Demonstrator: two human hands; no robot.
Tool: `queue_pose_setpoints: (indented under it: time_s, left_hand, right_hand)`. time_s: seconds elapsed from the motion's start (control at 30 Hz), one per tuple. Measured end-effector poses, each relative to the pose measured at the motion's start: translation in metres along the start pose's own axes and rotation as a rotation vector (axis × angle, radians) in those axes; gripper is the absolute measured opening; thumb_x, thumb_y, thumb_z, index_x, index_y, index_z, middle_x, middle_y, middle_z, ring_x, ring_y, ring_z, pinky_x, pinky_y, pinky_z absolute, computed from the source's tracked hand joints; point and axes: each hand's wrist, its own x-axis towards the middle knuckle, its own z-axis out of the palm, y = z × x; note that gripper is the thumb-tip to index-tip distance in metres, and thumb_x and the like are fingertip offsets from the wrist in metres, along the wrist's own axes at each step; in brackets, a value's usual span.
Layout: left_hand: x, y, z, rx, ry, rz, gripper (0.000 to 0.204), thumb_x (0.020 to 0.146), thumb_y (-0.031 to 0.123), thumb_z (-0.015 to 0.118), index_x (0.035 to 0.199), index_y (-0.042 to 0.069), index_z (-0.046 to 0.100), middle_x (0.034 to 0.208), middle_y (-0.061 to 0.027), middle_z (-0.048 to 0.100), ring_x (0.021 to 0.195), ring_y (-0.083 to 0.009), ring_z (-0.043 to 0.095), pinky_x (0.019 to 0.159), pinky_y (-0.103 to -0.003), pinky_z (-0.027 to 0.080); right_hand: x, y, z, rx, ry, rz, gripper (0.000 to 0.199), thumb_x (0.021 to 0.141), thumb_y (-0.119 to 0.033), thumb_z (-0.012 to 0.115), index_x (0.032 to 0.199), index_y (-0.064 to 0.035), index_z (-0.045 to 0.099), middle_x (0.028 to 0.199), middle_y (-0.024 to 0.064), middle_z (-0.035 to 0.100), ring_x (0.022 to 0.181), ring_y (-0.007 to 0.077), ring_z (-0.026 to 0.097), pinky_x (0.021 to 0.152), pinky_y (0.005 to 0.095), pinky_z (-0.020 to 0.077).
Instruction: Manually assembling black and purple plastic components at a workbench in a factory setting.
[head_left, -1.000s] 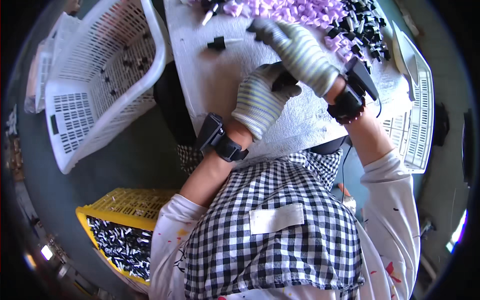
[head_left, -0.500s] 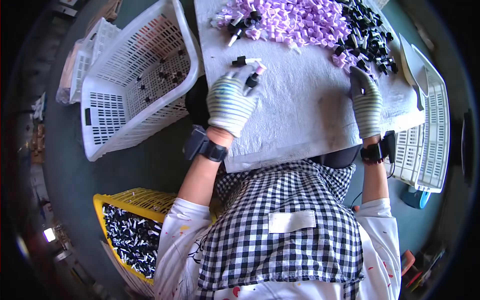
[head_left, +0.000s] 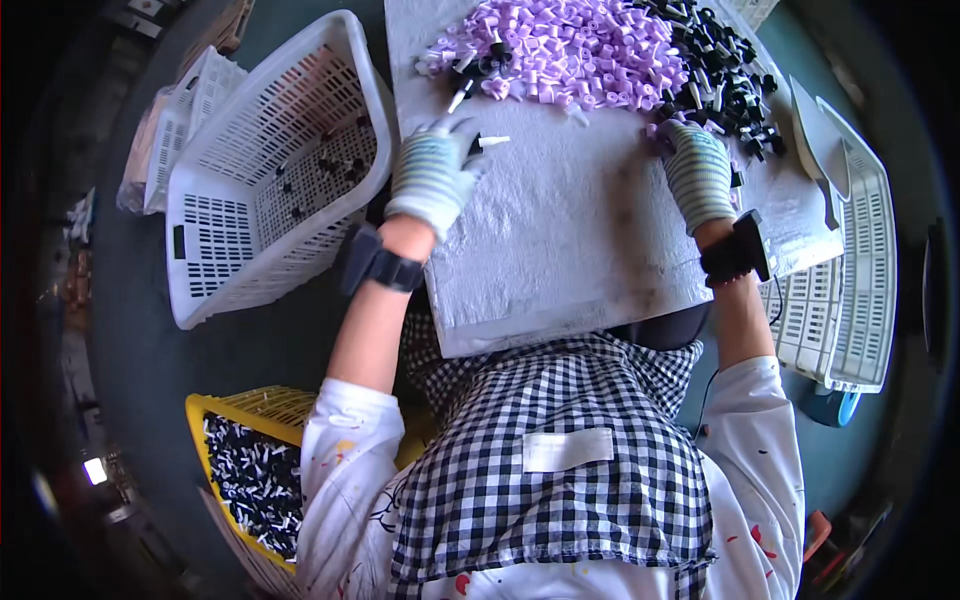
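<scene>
My left hand [head_left: 432, 178], in a striped knit glove, hovers over the left side of the table with its fingers apart. Just beyond the thumb lies a black cap with a white tip [head_left: 490, 142], and another such black-and-white piece [head_left: 461, 95] is above the fingertips. My right hand [head_left: 698, 172], gloved alike, reaches to the near edge of the heap. Its fingers are bent together among small lilac and black pieces; what they hold, if anything, is hidden. The lilac caps [head_left: 590, 55] spread across the table's far side, with black pieces [head_left: 735, 85] to their right.
Left of the table [head_left: 540, 270] stands a white slatted basket [head_left: 215, 225] with a few dark pieces inside. A yellow basket [head_left: 200, 415] of black-and-white pieces sits lower left. At right are a white scoop-like tray [head_left: 822, 150] and another white basket [head_left: 870, 300].
My left hand has moved left, and the lilac-and-black piece it held no longer shows. My right hand has shifted left along the heap's edge, its fingers now bent. The view has shifted slightly.
</scene>
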Motion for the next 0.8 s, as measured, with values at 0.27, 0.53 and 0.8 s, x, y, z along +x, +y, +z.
queue_pose_setpoints:
  time_s: [0.27, 0.53, 0.8]
  left_hand:
    - [0.002, 0.047, 0.003, -0.454, -0.032, -0.074, 0.033, 0.087, 0.023, 0.08, 0.114, 0.005, 0.073, 0.102, -0.0208, 0.072, 0.096, -0.0388, 0.07, 0.088, -0.046, 0.057]
    - [-0.031, 0.092, 0.059, -0.654, 0.059, -0.22, 0.01, 0.088, 0.016, 0.073, 0.094, 0.007, 0.074, 0.101, -0.0149, 0.073, 0.094, -0.0348, 0.069, 0.085, -0.049, 0.053]
    - [-0.039, 0.069, 0.046, -0.227, 0.016, -0.189, 0.018, 0.09, 0.015, 0.066, 0.104, 0.006, 0.071, 0.096, -0.016, 0.069, 0.088, -0.0361, 0.067, 0.075, -0.049, 0.054]
  right_hand:
    - [-0.029, -0.018, -0.006, 0.202, -0.083, -0.123, 0.015, 0.093, -0.014, 0.068, 0.104, -0.0061, 0.073, 0.097, 0.0219, 0.071, 0.092, 0.0439, 0.069, 0.082, 0.0533, 0.0547]
    - [-0.067, -0.02, -0.01, 0.5, -0.181, -0.063, 0.011, 0.092, -0.002, 0.066, 0.102, -0.0025, 0.07, 0.093, 0.0196, 0.07, 0.085, 0.0375, 0.067, 0.079, 0.046, 0.0529]
    - [-0.073, 0.003, 0.011, 0.221, -0.093, -0.122, 0.017, 0.091, 0.001, 0.069, 0.107, -0.0019, 0.073, 0.101, 0.0214, 0.072, 0.09, 0.0373, 0.07, 0.083, 0.045, 0.0554]
